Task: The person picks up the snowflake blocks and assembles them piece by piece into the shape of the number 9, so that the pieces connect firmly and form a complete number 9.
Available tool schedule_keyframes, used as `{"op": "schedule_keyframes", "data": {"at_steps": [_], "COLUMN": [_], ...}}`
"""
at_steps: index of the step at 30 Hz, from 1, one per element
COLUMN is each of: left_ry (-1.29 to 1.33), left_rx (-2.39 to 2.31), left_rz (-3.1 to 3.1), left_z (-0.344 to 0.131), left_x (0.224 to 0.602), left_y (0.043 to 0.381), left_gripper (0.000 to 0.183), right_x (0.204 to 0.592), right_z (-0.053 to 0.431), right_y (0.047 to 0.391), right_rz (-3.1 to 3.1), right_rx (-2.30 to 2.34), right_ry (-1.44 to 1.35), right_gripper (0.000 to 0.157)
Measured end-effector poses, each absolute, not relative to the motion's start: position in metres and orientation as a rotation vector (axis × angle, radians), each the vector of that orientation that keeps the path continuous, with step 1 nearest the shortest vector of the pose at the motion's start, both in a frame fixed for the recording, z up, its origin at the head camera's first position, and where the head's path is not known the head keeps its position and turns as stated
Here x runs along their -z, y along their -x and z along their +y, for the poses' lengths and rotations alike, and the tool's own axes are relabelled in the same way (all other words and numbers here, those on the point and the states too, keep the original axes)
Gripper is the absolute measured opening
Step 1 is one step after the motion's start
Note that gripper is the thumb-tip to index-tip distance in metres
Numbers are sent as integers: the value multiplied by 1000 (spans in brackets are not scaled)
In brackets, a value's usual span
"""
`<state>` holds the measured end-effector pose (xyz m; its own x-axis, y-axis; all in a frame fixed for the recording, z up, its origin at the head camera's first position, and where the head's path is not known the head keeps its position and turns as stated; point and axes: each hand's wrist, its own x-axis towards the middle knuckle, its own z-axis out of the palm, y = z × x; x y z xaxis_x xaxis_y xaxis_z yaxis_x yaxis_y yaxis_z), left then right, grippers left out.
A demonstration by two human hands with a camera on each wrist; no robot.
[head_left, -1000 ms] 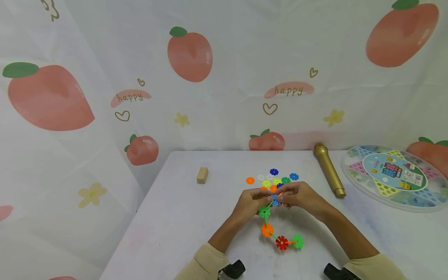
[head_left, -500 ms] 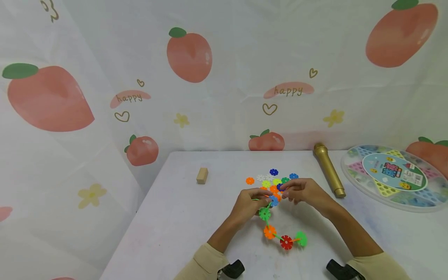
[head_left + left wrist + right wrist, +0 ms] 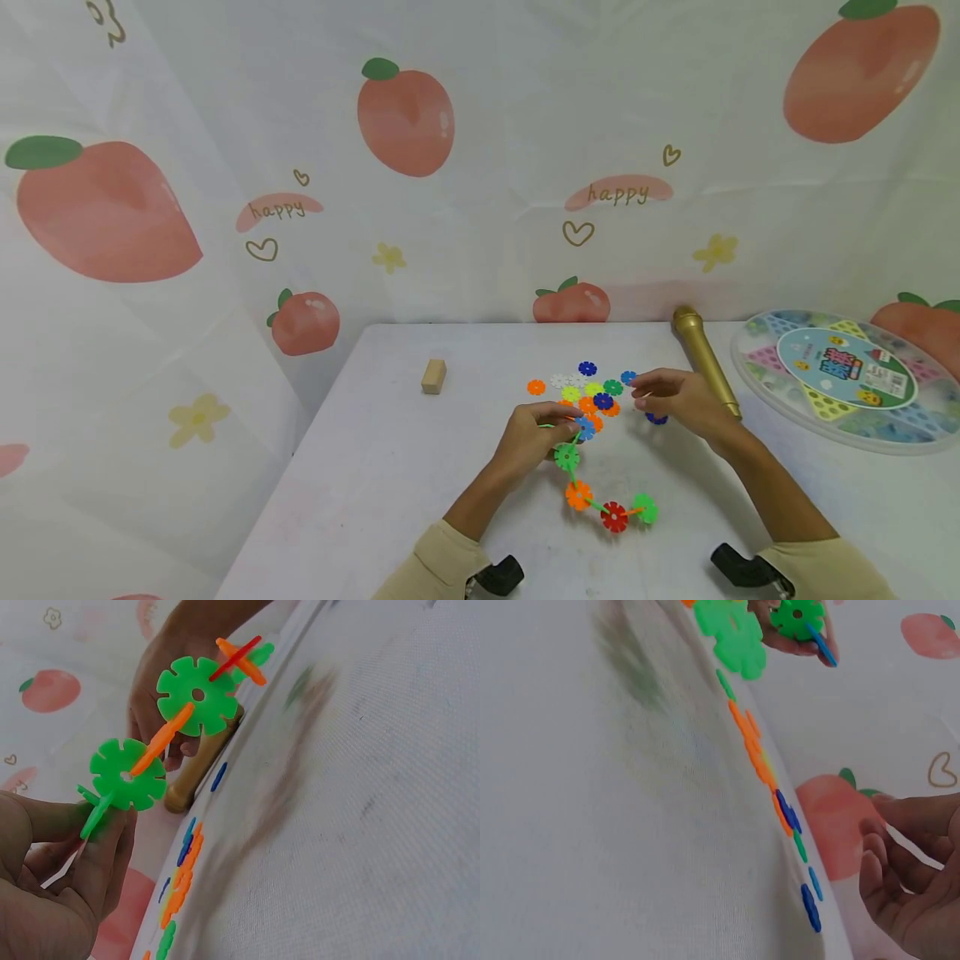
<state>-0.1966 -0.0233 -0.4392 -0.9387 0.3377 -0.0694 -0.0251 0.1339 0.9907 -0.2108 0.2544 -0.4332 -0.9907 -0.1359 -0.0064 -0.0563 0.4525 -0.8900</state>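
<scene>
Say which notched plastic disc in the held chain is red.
The red, round plastic disc just left of the bright green end disc in the head view; the other linked discs show green, orange or blue.

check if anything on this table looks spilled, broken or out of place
Nothing looks clearly spilled or broken. One small oddity: a dark blue disc lies off to the right of the other loose discs, towards the gold microphone, while most of those sit bunched together.
</scene>
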Motion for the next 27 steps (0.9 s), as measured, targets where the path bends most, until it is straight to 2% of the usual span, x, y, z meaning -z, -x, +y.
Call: {"op": "schedule_keyframes", "data": {"at_steps": [20, 27], "left_ry": [-320, -321], "left_rx": [-1905, -1895], "left_rz": [2126, 2121], "left_z": [-25, -24], "left_x": [443, 445], "left_y": [200, 200], "left_gripper": [16, 15], "right_x": [437, 443], "right_z": [268, 269], "right_y": [215, 217], "right_rz": [2683, 2704], "right_rx": [1368, 1319], "right_ry": [48, 70], "right_gripper": [47, 44]}}
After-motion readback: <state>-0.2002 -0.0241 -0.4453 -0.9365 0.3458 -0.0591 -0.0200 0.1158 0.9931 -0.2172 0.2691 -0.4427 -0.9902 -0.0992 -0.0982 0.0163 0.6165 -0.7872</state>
